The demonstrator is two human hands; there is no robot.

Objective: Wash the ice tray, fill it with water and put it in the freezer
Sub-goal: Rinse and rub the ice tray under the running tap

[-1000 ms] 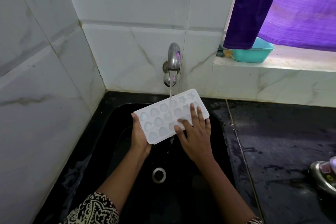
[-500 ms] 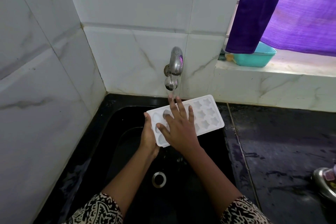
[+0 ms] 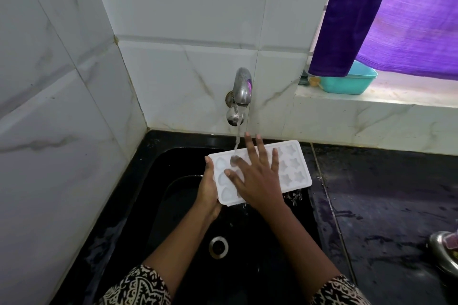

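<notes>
Washing now: left hand (image 3: 209, 192) grips the ice tray (image 3: 293, 171) by its end, right hand (image 3: 257, 181) lies flat and open on it. Rub every cup under the tap (image 3: 241, 91).

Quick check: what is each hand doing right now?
Left hand: holds the ice tray by its left end.
Right hand: open, fingers spread flat on the tray.

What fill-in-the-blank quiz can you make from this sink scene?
1. The left hand grips the ice tray over a ____ sink.
2. The moulds right of the right hand are ____-shaped.
3. The hanging curtain is ____.
Missing words: black; star; purple.
</notes>
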